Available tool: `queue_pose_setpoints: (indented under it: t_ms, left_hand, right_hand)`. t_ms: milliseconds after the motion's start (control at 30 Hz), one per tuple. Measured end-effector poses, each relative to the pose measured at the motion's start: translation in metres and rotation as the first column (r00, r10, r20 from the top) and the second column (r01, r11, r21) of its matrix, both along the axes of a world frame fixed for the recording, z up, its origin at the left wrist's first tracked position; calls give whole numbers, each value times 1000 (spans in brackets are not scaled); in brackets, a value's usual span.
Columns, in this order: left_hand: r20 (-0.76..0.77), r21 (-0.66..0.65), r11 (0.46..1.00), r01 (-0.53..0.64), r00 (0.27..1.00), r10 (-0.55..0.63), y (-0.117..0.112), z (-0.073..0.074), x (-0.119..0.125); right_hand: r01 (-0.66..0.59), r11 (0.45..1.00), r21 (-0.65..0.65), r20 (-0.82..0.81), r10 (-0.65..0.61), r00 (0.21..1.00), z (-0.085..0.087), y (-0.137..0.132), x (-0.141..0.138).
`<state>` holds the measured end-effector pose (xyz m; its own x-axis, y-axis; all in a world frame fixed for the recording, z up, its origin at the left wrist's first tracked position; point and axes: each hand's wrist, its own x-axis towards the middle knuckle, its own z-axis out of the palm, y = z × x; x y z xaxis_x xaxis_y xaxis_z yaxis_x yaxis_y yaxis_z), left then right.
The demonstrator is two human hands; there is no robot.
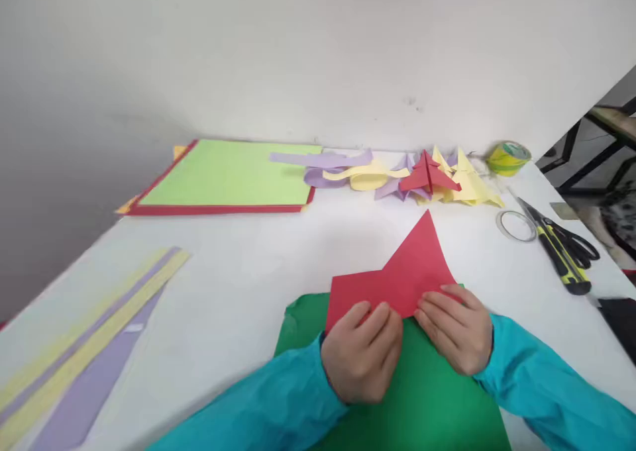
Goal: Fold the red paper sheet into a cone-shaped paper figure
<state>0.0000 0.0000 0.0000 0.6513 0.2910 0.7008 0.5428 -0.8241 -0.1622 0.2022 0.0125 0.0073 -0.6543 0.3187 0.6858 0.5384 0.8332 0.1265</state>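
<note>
The left hand (362,351) and the right hand (457,328) both have their grip clamped on the red paper (400,279), which is over the green sheet (422,398), at the near side of the table (238,285).

Red paper (412,265) held in both hands over a green sheet (427,404).
Left hand (365,351) pinches the lower left edge; right hand (457,328), lower right. Folded paper figures (430,175) stand near the wall (318,53); utility knife (555,252) and scissors (572,239) lie at right, paper strips (99,342) at left.
</note>
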Motion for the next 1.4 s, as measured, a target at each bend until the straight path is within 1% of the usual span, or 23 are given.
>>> queue_pose_setpoints:
  t_ms: [133,233,433,600,800,1000,1067,1133,1167,1200,1233,1267,1300,1333,1367,1400]
  left_hand:
    - [-16,1,1000,-27,1000,27,2,4,0]
    - [-31,13,999,-29,999,30,2,6,-5]
    - [-39,39,995,-90,995,92,5,6,-19]
    - [-39,56,992,-110,993,112,11,7,-27]
    - [-28,70,991,-110,993,112,15,8,-34]
    - [-24,90,986,-140,989,143,19,11,-39]
    - [0,98,983,-156,988,157,22,10,-40]
    - [84,55,983,-174,982,169,24,9,-40]
    - [151,-12,985,-171,974,170,24,8,-39]
    - [229,-118,981,-153,957,177,24,6,-37]
    - [309,-257,959,-118,930,197,22,5,-34]
    - [376,-417,907,-60,897,233,20,4,-31]
    - [422,-579,816,13,860,286,18,4,-28]
    - [451,-719,687,105,823,346,16,4,-25]
    - [462,-823,526,214,791,401,15,4,-22]
    - [473,-872,359,332,757,450,14,4,-19]
  right_hand:
    - [0,1000,10,25,0,1000,2,0,3]
    - [9,1000,6,36,-9,999,1,1,9]
    - [88,996,9,-1,-88,996,-4,3,28]
    - [131,991,-3,12,-131,991,-6,4,40]
    - [132,991,-2,12,-132,991,-4,6,46]
    - [145,989,-16,-2,-145,989,-3,8,49]
    - [160,987,-19,-17,-160,987,-3,9,49]
    - [185,983,-11,-47,-186,981,-2,10,49]
    - [198,980,-5,-63,-198,978,-1,11,48]
    - [210,978,1,-76,-210,975,-1,11,47]
    - [219,976,3,-84,-218,972,0,11,46]
    - [222,975,3,-88,-221,971,0,11,44]
    - [220,975,0,-87,-219,972,0,11,43]
    - [213,977,-1,-86,-213,973,0,10,41]
    - [203,979,-6,-80,-203,976,-1,9,40]
    - [187,982,-8,-73,-187,980,-2,7,39]
